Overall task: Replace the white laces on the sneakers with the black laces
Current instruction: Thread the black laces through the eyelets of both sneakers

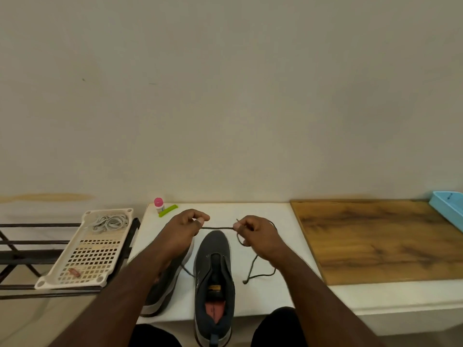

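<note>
Two dark grey sneakers lie on the white table (265, 211), toes pointing away from me. The right sneaker (214, 279) has no lace in its eyelets. The left sneaker (162, 289) is largely hidden under my left forearm. My left hand (185, 227) and my right hand (255, 234) each pinch the black lace (217, 228), which is stretched taut between them just beyond the right sneaker's toe. The rest of that lace loops down to the table right of the shoe. The white laces (109, 222) lie bundled in a cream perforated tray (87, 261).
The tray rests on a black metal rack (30, 246) left of the table. A small pink-capped bottle (158, 205) and a green clip (167, 210) stand at the table's far left corner. A wooden board (375, 241) covers the surface to the right, with a light blue tray (448, 209) at its far end.
</note>
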